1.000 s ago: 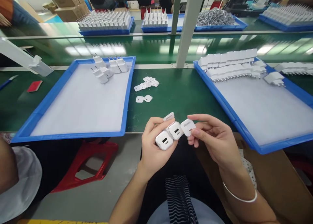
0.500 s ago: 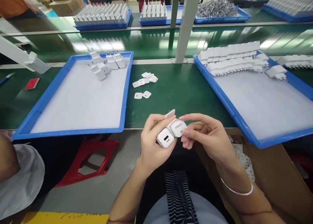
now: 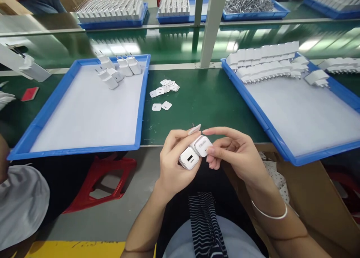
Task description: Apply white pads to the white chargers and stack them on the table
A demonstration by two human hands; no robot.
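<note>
first, on the far left, a small red pad point(image 3: 29, 94) lies on the green table point(image 3: 216, 100), with a co-worker's grey shirt point(image 3: 24, 205) below it. next comes a blue-edged tray point(image 3: 87, 115) with a few white plugs point(image 3: 134, 65) grouped near its back edge, prongs up; a red stool point(image 3: 123, 183) shows under the table. just right of that tray, a cluster of white caps point(image 3: 165, 86) lies on the table, and a touching pair sits nearer the person. in front of the table the left hand point(image 3: 177, 160) is clamped on two plugs side by side, the left one point(image 3: 189, 158) showing its slots, the right one with a printed cap point(image 3: 203, 146) over its face. another cap point(image 3: 194, 129) stands up at this hand's fingers. the right hand point(image 3: 239, 151) has its thumb on the printed cap and its index fingertip by the upper edge; whether it pinches or only presses, i cannot tell. further right, another blue-edged tray point(image 3: 312, 115) holds rows of plugs point(image 3: 267, 56).
</note>
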